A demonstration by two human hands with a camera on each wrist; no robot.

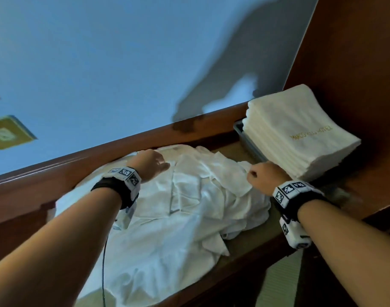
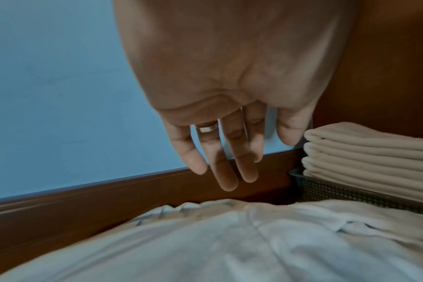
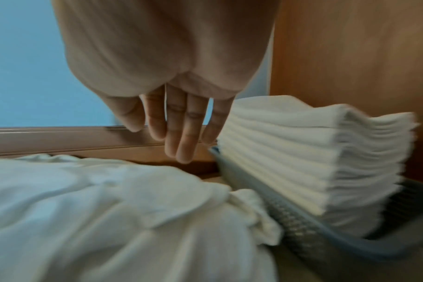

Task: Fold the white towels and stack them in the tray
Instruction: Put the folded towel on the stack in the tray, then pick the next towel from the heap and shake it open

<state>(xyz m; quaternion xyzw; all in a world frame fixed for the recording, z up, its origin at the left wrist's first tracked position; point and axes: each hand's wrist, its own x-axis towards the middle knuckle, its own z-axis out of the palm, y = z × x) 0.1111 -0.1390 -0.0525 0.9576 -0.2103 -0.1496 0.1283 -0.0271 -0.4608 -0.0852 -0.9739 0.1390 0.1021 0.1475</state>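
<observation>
Wooden shelf (image 1: 355,191): tray (image 3: 302,229) holds folded towels (image 1: 300,134).

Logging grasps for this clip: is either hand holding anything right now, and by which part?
Nothing is held. Left hand and right hand hang with fingers straight above the loose towels.

A pale blue wall (image 1: 101,63) fills the upper field and carries a dark cast shadow (image 1: 229,69) towards its right side. A square yellowish wall plate (image 1: 5,134), blurred, is mounted at the far left of the wall, and a brown wooden rail (image 1: 78,158) runs along the wall's lower edge. A brown wooden side panel (image 1: 355,52) stands upright at the right, meeting the wall at the corner, and a thin dark cable (image 1: 103,273) hangs at the lower left.
</observation>
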